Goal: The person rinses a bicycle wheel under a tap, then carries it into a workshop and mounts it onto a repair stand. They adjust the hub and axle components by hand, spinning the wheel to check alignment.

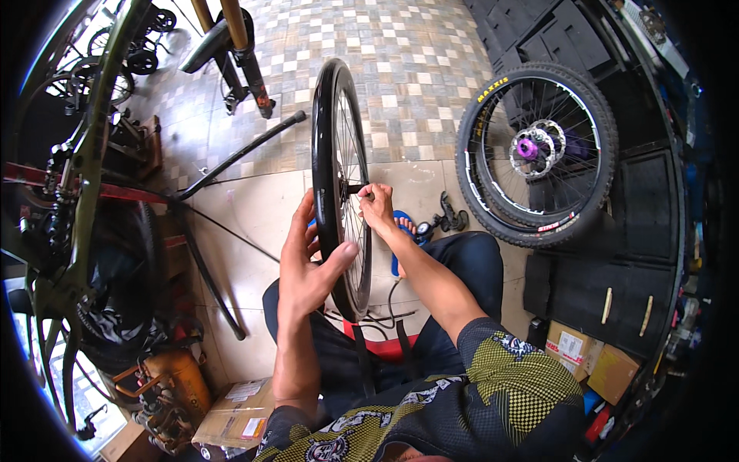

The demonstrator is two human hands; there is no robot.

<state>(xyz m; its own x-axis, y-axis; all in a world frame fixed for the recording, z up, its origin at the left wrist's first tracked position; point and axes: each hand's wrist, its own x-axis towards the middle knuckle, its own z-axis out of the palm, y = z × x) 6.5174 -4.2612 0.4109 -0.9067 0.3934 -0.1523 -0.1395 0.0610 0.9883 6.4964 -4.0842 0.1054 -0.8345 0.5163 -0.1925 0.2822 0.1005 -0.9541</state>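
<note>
A black bicycle wheel (326, 138) with thin spokes stands upright in front of me, seen almost edge-on. My left hand (304, 269) is wrapped round the near part of its rim, thumb on the right side and fingers on the left. On the wheel's right side my right hand (376, 208) is closed in a pinch at the dark axle end (356, 189) that sticks out from the hub. The fingertips partly hide what they grip there.
Two knobby mountain bike wheels (467, 173) lie stacked at right beside black cabinets (573, 289). A stand with black legs (239, 154) and a dark green bike frame (96, 146) occupy the left. A pump with a gauge (423, 229) is by my blue sandal. Cardboard boxes (235, 420) sit low left.
</note>
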